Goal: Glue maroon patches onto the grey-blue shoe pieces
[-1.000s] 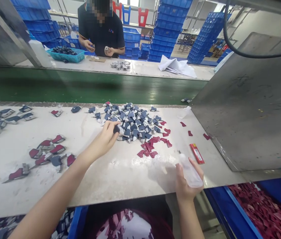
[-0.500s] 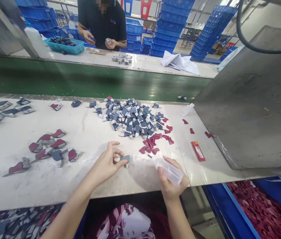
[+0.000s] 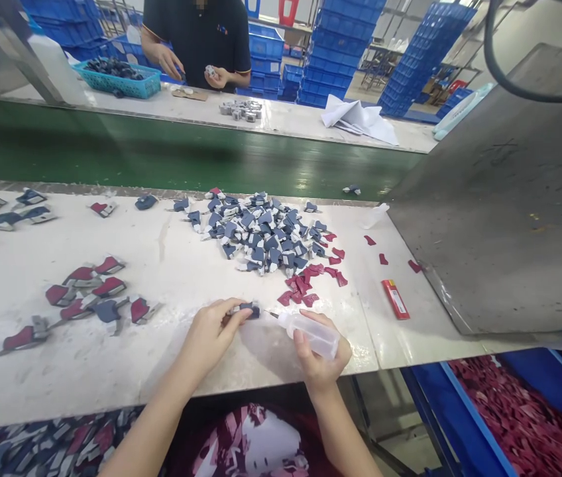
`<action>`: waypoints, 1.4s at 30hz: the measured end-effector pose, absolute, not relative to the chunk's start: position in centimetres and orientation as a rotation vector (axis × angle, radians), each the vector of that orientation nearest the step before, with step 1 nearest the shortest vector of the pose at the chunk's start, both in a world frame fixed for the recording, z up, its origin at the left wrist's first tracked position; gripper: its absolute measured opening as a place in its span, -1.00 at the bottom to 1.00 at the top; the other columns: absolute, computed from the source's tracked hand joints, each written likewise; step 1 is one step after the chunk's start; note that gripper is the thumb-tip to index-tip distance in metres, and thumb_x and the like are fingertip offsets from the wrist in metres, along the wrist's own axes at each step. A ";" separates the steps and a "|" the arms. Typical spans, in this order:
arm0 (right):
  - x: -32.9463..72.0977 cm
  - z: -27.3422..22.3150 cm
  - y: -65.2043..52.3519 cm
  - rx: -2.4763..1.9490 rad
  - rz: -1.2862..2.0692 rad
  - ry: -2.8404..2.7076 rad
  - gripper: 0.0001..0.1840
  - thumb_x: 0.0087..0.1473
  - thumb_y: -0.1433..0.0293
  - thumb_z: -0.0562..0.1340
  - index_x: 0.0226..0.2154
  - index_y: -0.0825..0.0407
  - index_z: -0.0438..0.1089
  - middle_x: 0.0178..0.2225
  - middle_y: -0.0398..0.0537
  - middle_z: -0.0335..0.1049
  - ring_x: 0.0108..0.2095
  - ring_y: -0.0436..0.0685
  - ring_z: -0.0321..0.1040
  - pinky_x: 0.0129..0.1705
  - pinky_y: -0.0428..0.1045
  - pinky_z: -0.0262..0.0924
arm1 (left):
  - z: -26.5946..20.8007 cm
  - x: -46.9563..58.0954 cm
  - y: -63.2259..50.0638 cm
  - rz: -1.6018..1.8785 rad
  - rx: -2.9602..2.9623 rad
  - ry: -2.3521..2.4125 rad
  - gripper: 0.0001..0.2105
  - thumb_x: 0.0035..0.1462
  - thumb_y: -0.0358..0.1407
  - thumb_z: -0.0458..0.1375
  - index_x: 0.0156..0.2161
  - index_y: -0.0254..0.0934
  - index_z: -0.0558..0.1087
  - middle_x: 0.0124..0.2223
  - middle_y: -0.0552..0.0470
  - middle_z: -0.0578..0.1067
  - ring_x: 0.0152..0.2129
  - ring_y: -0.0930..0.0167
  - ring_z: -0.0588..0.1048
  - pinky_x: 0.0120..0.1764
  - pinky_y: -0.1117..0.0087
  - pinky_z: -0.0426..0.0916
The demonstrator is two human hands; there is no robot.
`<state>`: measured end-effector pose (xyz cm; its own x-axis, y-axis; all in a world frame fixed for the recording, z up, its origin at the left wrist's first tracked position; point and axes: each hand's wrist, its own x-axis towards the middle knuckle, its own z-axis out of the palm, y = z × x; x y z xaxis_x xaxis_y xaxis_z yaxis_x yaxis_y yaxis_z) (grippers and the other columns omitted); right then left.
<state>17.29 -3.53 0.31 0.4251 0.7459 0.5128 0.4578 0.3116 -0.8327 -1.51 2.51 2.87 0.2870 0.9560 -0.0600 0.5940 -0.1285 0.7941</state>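
Observation:
My left hand (image 3: 216,326) pinches a small navy and light-grey plastic part (image 3: 251,310) just above the table. In my right hand (image 3: 321,354) lies a translucent squeeze bottle (image 3: 313,333), fingers wrapped round it. Its thin dark nozzle tip points left, a short gap from the part. Beyond my hands spreads a pile of similar navy and grey parts (image 3: 266,232). Loose dark-red flat pieces (image 3: 301,286) lie at the pile's near right edge. To the left sits a group of grey parts with red faces (image 3: 85,291), one navy among them.
A red lighter (image 3: 395,299) lies right, beside a large metal panel (image 3: 504,199). Below the table edge are a blue bin of red pieces (image 3: 524,411) and more parts (image 3: 47,444). Across the green belt (image 3: 186,159) a co-worker (image 3: 196,46) handles parts near a teal basket (image 3: 116,78).
My right hand has brought the bottle left, its nozzle now close to the part. My left hand has turned the part and moved slightly left. The view has shifted a little.

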 end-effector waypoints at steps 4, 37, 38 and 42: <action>17.2 0.4 -3.2 -1.275 0.252 -1.246 -0.75 0.03 0.31 0.33 -0.23 0.10 0.49 -0.42 -0.01 0.52 -0.47 0.13 0.49 -0.49 -0.03 0.38 | 2.5 -1.3 2.7 0.648 1.745 1.471 -0.61 0.24 -0.04 0.09 0.00 -0.25 0.52 -0.44 0.05 0.59 -0.53 0.35 0.54 -0.34 0.38 0.38; 16.0 0.5 -1.5 -1.353 0.200 -1.315 -0.89 0.09 0.42 0.31 -0.28 0.09 0.53 -0.39 0.02 0.58 -0.41 0.14 0.56 -0.37 -0.03 0.46 | 0.3 -1.8 2.7 0.749 1.778 1.469 -0.79 0.08 -0.15 0.28 -0.19 -0.15 0.61 -0.57 0.17 0.43 -0.64 0.45 0.32 -0.50 0.46 0.17; 15.9 0.5 -1.5 -1.352 0.202 -1.312 -0.89 0.09 0.43 0.31 -0.28 0.09 0.53 -0.39 0.02 0.58 -0.41 0.14 0.56 -0.37 -0.03 0.46 | 0.3 -1.8 2.7 0.748 1.779 1.472 -0.79 0.08 -0.14 0.28 -0.19 -0.15 0.61 -0.57 0.17 0.42 -0.63 0.45 0.32 -0.50 0.46 0.17; 16.0 0.5 -1.4 -1.351 0.218 -1.294 -0.90 0.08 0.45 0.31 -0.29 0.09 0.53 -0.39 0.00 0.58 -0.41 0.14 0.56 -0.37 -0.04 0.45 | 0.4 -1.8 2.7 0.739 1.787 1.474 -0.78 0.09 -0.13 0.27 -0.19 -0.15 0.61 -0.56 0.16 0.43 -0.62 0.44 0.34 -0.50 0.45 0.17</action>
